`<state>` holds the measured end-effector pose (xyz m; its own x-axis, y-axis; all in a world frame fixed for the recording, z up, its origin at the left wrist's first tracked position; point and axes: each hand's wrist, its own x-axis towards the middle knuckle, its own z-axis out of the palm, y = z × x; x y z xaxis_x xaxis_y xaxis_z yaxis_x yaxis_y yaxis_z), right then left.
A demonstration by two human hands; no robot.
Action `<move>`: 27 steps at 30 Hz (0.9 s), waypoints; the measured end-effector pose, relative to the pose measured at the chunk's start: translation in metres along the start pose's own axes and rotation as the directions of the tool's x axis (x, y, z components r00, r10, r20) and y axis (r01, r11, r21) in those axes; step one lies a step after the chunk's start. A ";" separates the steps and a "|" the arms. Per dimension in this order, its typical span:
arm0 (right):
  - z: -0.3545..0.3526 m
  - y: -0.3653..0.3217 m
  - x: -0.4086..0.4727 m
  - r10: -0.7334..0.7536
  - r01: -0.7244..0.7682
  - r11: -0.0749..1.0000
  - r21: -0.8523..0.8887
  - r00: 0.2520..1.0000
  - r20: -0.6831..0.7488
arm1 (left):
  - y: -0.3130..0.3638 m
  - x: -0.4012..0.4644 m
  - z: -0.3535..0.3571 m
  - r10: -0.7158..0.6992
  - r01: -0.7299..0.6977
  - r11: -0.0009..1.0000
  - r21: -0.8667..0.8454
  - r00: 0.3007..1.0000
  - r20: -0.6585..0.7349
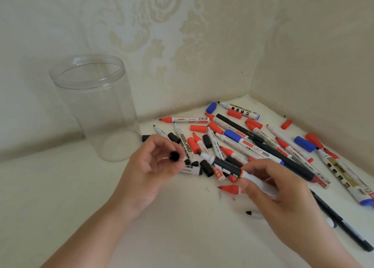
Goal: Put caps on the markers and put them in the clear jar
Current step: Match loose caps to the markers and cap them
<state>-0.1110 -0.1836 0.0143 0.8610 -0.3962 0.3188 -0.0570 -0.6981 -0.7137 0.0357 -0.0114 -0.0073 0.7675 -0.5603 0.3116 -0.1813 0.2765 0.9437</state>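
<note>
Black cap in left grip; marker right grip, probably uncapped.

Near and left table bare, open passage; clear jar stands far left, mouth unobstructed; marker pile clutters right, walls close far and right

white table bears an upright clear jar, scattered markers and loose caps.

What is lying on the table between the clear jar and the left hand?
In the head view, almost nothing: bare white table separates the clear jar from the left hand. Only one loose black cap lies at the edge of that stretch, just above the fingers.
</note>
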 end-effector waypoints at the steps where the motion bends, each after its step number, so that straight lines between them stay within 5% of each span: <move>1: -0.001 -0.001 0.001 0.001 -0.001 1.000 0.007 1.000 -0.011 | 0.000 0.000 0.000 0.022 -0.022 1.000 0.019 1.000 0.001; 11: -0.001 -0.003 0.002 -0.049 0.052 0.995 -0.090 0.998 0.029 | -0.002 0.001 -0.001 0.074 -0.074 0.970 0.233 0.997 0.009; 23: -0.004 0.007 0.001 -0.085 0.086 0.984 -0.155 0.996 0.012 | -0.004 0.000 -0.003 0.017 -0.030 0.957 0.287 0.999 0.045; 27: -0.002 0.011 0.000 -0.106 0.116 0.976 -0.183 0.992 0.062 | -0.003 -0.006 -0.001 0.007 -0.079 0.869 0.488 0.989 0.148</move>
<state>-0.1124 -0.1925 0.0082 0.8920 -0.2819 0.3533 -0.0483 -0.8367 -0.5455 0.0326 -0.0086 -0.0124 0.6670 -0.6677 0.3307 -0.5183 -0.0968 0.8497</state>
